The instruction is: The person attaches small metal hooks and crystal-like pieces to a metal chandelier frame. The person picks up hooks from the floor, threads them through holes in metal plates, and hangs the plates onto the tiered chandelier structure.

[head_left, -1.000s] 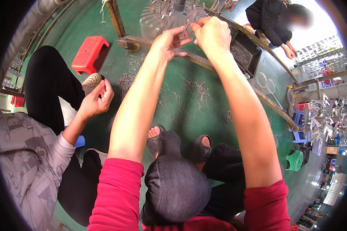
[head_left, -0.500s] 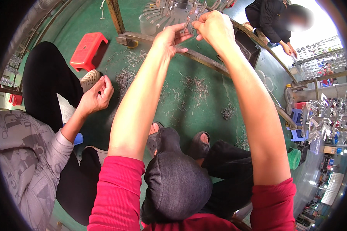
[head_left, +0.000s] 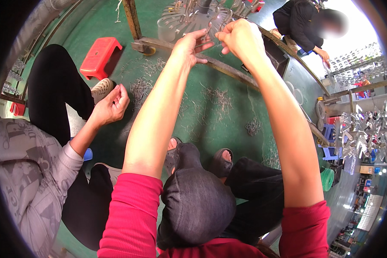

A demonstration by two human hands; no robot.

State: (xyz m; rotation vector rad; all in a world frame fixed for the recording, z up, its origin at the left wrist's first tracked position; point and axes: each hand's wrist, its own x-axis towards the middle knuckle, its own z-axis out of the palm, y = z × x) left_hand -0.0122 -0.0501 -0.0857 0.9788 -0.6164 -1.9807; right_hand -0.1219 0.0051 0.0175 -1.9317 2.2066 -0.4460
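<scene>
My left hand point(head_left: 190, 48) is raised at the top centre, its thumb and forefinger closed on a small bent metal piece point(head_left: 209, 31) and its lower fingers spread. Just to its right, my right hand point(head_left: 241, 39) is closed in a pinch close to that piece; what its fingertips hold is too small to make out. Beyond both hands stands a round rack point(head_left: 167, 20) with many flat metal prongs, with metal parts on it. Thin wire hooks point(head_left: 219, 98) lie in loose piles on the green floor below my arms.
A metal frame bar point(head_left: 232, 74) runs beneath my hands. At left sit a co-worker's hand point(head_left: 112, 105), pinched, and a red stool point(head_left: 99, 56). Another person point(head_left: 299, 23) works at far right. Hanging metal parts point(head_left: 361, 133) and a green roll point(head_left: 327, 179) are at right.
My hands have barely moved; the right has lowered slightly and its fingertips have shifted beside the metal piece. The far person's hands have shifted a little.
</scene>
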